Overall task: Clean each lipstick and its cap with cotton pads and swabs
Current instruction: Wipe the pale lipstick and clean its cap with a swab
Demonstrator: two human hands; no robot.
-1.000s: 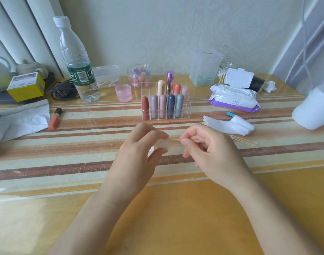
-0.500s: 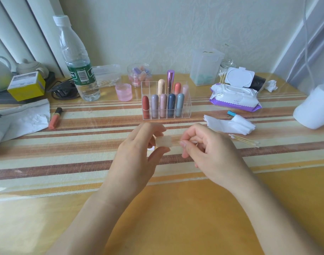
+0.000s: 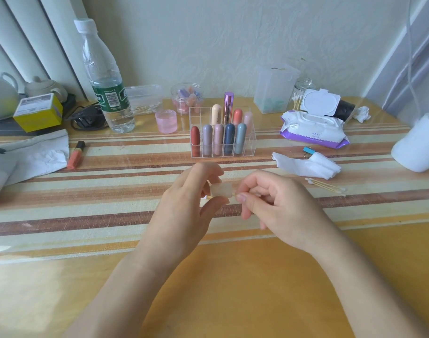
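My left hand (image 3: 184, 203) holds a small translucent lipstick cap (image 3: 222, 190) between thumb and fingers, its mouth turned to the right. My right hand (image 3: 279, 206) pinches a wooden cotton swab (image 3: 234, 195) whose tip sits at or just inside the cap's mouth; most of the stick is hidden by my fingers. Behind my hands a clear acrylic organizer (image 3: 252, 142) holds several capped lipsticks upright. A loose orange lipstick (image 3: 76, 154) lies on the table to the left.
Folded cotton pads (image 3: 306, 165) and used swabs (image 3: 326, 185) lie at the right. A wipes pack (image 3: 313, 129) with its lid open, a water bottle (image 3: 103, 79), a pink cup (image 3: 166, 121), a yellow box (image 3: 38, 112), crumpled tissue paper (image 3: 35, 154) and a white roll (image 3: 418, 142) ring the table.
The cap has turned so more of it shows between my left fingers, and the swab has gone deeper toward it, with less stick visible between my hands.
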